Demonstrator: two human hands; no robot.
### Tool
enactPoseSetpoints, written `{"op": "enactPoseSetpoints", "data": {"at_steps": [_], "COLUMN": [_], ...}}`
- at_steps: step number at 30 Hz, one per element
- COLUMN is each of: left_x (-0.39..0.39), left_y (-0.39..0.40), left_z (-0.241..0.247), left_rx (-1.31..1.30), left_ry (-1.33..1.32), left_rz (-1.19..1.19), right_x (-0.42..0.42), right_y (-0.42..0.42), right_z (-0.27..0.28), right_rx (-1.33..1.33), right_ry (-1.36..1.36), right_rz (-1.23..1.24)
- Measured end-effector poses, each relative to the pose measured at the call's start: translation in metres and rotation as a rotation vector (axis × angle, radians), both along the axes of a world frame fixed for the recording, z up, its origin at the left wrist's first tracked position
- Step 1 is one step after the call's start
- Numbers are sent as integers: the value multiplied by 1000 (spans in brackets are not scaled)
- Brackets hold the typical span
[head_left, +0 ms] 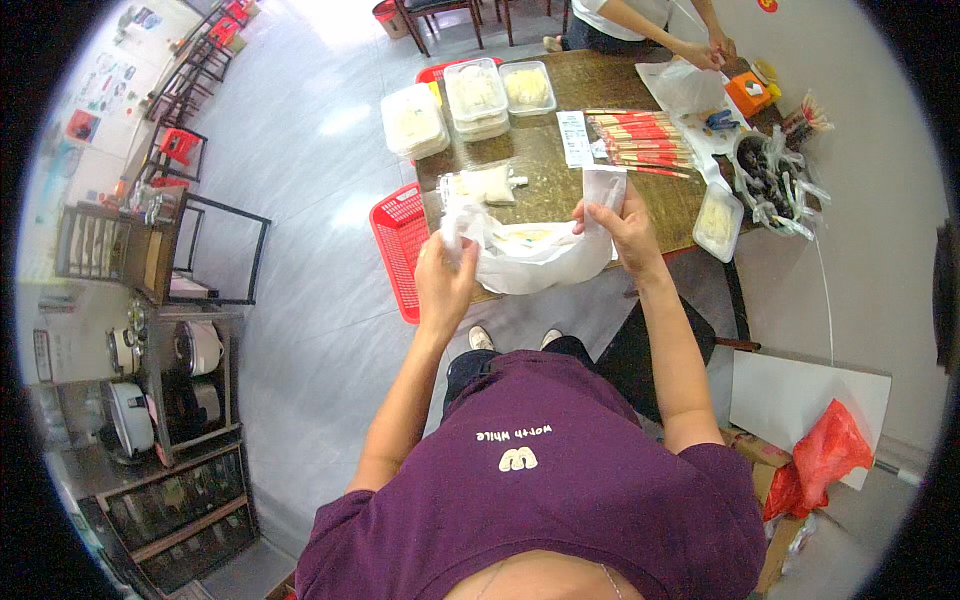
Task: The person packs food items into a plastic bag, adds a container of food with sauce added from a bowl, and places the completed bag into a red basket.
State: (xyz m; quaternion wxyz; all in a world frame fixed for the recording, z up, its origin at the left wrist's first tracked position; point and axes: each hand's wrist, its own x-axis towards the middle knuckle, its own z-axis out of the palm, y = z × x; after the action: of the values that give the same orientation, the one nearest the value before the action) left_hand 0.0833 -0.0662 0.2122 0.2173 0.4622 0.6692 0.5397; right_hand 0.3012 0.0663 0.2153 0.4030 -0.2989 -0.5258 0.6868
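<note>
Between both hands a white plastic bag (544, 274) is held by its handles at the table's near edge. My left hand (444, 279) grips the left handle, thumb and fingers pinched together. The right handle, pulled upward, is in my right hand (624, 229). Through the bag's mouth some pale contents (529, 236) show, mostly hidden by the plastic. Just beyond the bag lies a clear pouch (491, 184) of whitish contents with a spout. Paper-wrapped chopsticks (645, 141) in red and white lie past my right hand, beside a printed paper slip (574, 139).
Lidded plastic containers (474, 90) stand at the table's far left, and one more (718, 223) at the right edge. Red baskets (401, 247) sit at the left. A dark bowl (772, 176) holds bagged items. Across the table another person's hands (709, 54) handle a plastic bag (684, 86).
</note>
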Motion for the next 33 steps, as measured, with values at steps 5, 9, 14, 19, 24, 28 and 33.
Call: {"op": "enactPoseSetpoints", "data": {"at_steps": [5,9,14,19,24,28,33], "left_x": [18,27,0,12,24,-7,14], "left_y": [56,100,107,88,88,105,118], "left_z": [72,58,-11,-7,-63,-62,-32], "left_rx": [172,96,-49,71,-80,-427,-563], "left_ry": [560,489,-91,297,-291,-393,-870], "left_rz": [-518,-731,-633,-463,-565,-778,-559], "right_x": [-27,-50,-52,-42,-30,-31,-49], "right_y": [7,12,15,32,61,49,23], "right_z": [8,-30,-6,-14,-35,-27,-31], "right_rx": [410,465,-97,-379,-154,767,1192], "right_ry": [-380,-415,-301,-284,58,-489,-603], "right_rz": [237,172,208,243,619,400,-80]}}
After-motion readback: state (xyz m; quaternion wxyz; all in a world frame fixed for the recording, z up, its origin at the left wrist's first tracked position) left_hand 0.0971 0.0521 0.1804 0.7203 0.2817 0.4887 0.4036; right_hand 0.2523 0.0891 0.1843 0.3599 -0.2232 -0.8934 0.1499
